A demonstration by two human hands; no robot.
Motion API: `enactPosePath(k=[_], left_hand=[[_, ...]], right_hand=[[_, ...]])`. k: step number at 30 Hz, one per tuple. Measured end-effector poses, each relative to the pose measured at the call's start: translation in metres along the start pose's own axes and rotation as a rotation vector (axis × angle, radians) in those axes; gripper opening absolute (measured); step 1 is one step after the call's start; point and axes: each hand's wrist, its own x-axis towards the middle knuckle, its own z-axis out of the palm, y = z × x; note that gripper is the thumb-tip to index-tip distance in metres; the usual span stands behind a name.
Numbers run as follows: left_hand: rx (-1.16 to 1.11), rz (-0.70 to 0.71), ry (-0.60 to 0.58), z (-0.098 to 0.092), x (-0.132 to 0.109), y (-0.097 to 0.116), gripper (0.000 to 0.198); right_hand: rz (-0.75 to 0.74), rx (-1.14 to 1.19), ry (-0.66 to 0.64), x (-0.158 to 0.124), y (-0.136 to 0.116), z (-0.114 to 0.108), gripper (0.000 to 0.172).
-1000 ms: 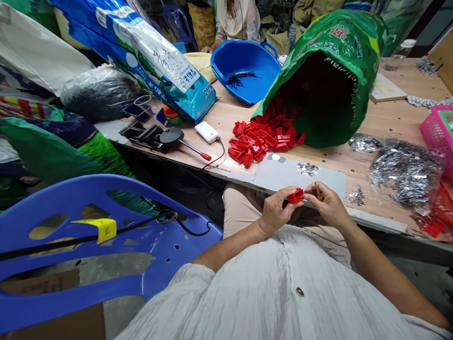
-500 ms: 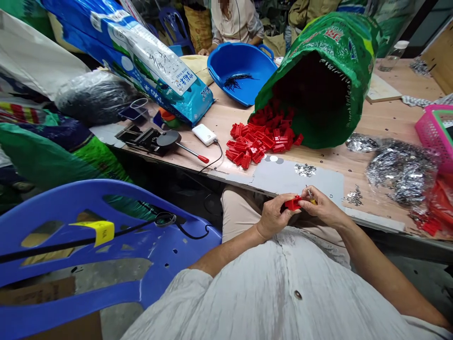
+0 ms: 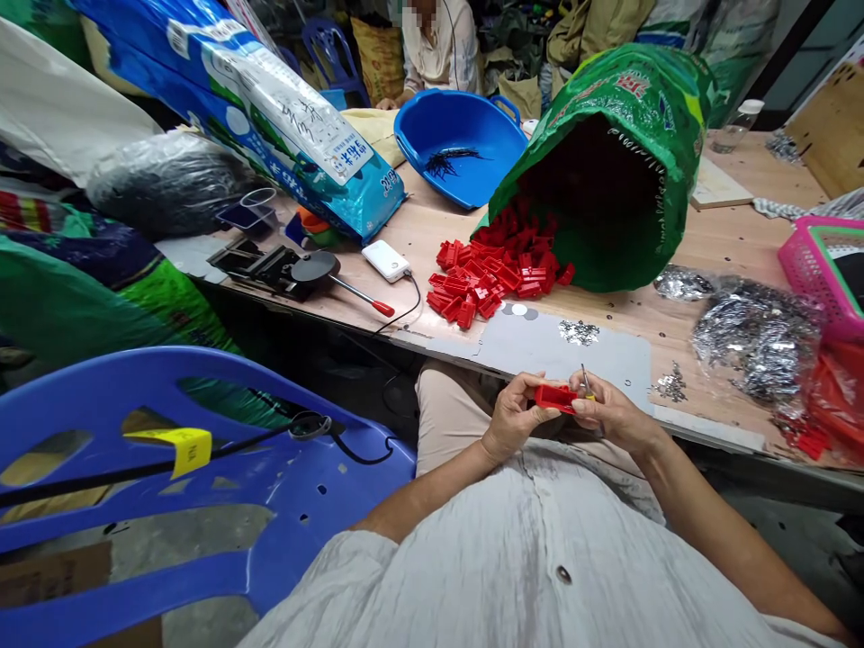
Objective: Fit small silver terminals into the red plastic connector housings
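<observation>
My left hand (image 3: 517,416) is closed on one end of a red plastic housing (image 3: 554,398), its hollow side facing up. At the other end my right hand (image 3: 616,414) touches the housing with thumb and fingertips. That same hand grips a small screwdriver-like tool (image 3: 587,382) with a yellow handle, its thin metal shaft pointing up. Beyond the hands, small silvery metal pieces (image 3: 579,333) lie on a grey sheet (image 3: 526,346). A heap of red plastic housings (image 3: 472,281) spills from a green sack (image 3: 634,99).
A lever tool with a red grip (image 3: 317,268) and a white power bank (image 3: 387,261) lie left. A blue basin (image 3: 486,171) stands behind. Bagged metal parts (image 3: 756,328) and a pink basket (image 3: 803,261) sit right. A blue chair (image 3: 290,540) is beside me. Another person (image 3: 442,54) sits opposite.
The red housing has turned, so more of its hollow side shows between my hands. My right fingers have shifted along its end, the tool still in hand. The view has moved slightly.
</observation>
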Motion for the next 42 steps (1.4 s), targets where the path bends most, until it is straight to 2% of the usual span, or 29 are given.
enactPosePath(k=[3,6,8,10,11,13,17,24,31,34,38,42], left_hand=[[-0.131,-0.06,0.028,-0.002,0.001,-0.004,0.043],[-0.207,-0.119,0.087,-0.004,0.002,-0.008,0.041],[-0.237,-0.159,0.138,-0.006,0.003,-0.01,0.041],[-0.244,-0.183,0.17,-0.007,0.004,-0.011,0.041],[-0.239,-0.188,0.175,-0.008,0.005,-0.011,0.04],[-0.221,-0.187,0.173,-0.009,0.006,-0.011,0.039],[-0.186,-0.182,0.172,-0.011,0.006,-0.009,0.037],[-0.154,-0.179,0.18,-0.013,0.007,-0.009,0.037],[-0.159,-0.166,0.189,-0.014,0.009,-0.013,0.036],[-0.197,-0.181,0.196,-0.013,0.011,-0.014,0.036],[-0.224,-0.206,0.208,-0.009,0.013,-0.013,0.037],[-0.138,-0.175,0.228,-0.006,0.014,-0.012,0.036]], right_hand=[[0.001,-0.021,-0.021,0.003,-0.001,0.001,0.045],[-0.015,-0.254,-0.003,0.012,-0.011,-0.008,0.038],[-0.107,-0.554,0.15,0.024,-0.019,-0.021,0.03],[-0.241,-0.905,0.407,0.04,-0.025,-0.037,0.02],[-0.285,-1.058,0.494,0.048,-0.027,-0.045,0.016],[-0.342,-1.272,0.561,0.064,-0.028,-0.057,0.013],[-0.347,-1.461,0.543,0.084,-0.027,-0.062,0.014],[-0.265,-1.475,0.524,0.093,-0.033,-0.061,0.008],[-0.25,-1.261,0.546,0.076,-0.036,-0.068,0.008],[-0.248,-1.165,0.522,0.067,-0.033,-0.067,0.015],[-0.241,-1.095,0.426,0.056,-0.029,-0.06,0.019],[-0.247,-1.033,0.415,0.045,-0.028,-0.042,0.013]])
